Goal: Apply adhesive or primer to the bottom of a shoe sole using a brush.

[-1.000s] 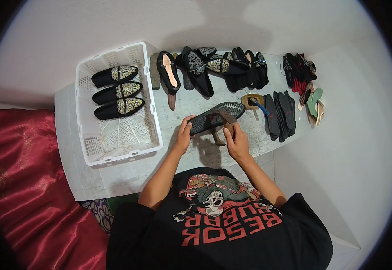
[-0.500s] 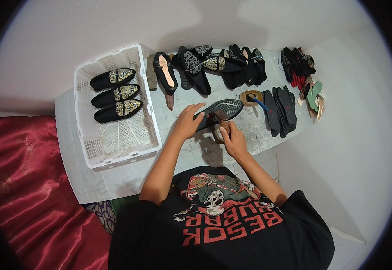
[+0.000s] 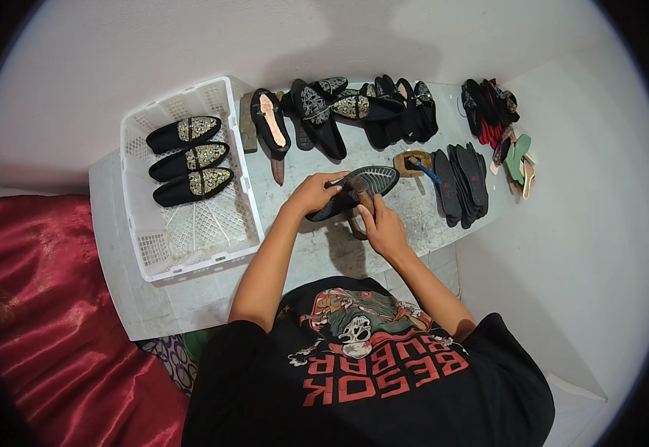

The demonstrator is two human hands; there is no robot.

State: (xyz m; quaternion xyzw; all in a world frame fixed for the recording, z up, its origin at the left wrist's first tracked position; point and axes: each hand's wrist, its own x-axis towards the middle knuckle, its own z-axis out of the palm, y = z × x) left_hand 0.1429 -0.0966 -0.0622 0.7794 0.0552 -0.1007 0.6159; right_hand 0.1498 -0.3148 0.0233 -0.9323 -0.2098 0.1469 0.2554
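Observation:
A black shoe [image 3: 378,179] lies sole up in front of me, its ridged underside showing. My left hand [image 3: 313,194] is closed around its near-left part, the thumb and fingers against its edge. In my right hand [image 3: 386,229] is a hammer [image 3: 365,197] with a brown handle. Its head rests at or just above the middle of the sole; I cannot tell whether they touch. Beneath the shoe, a brown curved piece [image 3: 356,228] shows in part, the rest hidden by the shoe and my right hand.
On the left of the grey table [image 3: 220,298], a white plastic basket [image 3: 251,216] holds three decorated black shoes [image 3: 190,156]. More shoes [image 3: 324,119] are piled at the back. Rightward lie a glue container [image 3: 406,163] with a blue-handled brush [image 3: 427,171] and several dark soles [image 3: 467,186].
The shoe has shifted slightly left and toward me with my left hand. The hammer head has moved a little over the sole, and my right hand has moved slightly left.

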